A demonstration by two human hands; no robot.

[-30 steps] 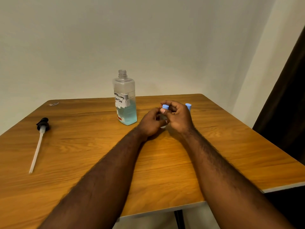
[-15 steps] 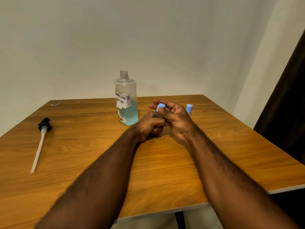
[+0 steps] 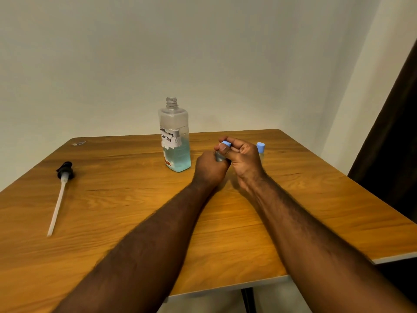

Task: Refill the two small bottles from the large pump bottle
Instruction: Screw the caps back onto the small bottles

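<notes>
- Gripping the near small bottle (image 3: 219,156), 1 of the 2 to refill, my left hand (image 3: 211,167) curls round its body right of the large pump bottle (image 3: 176,141).
- My right hand (image 3: 244,160) sits directly above it, thumb and fingertips pinching the blue cap (image 3: 225,145). The bottle's long axis runs up into that pinch, so I judge the coming move to be a twist about that axis.
- The large pump bottle stands open-necked just left of my left hand, and its pump (image 3: 65,173) lies well apart on the counter (image 3: 126,206).
- The far small bottle (image 3: 261,147) stands behind my right hand, showing little beyond its cap.
- My fingers hide most of the near bottle. I cannot tell its fill level, whether it touches the counter, or whether the cap is seated.
</notes>
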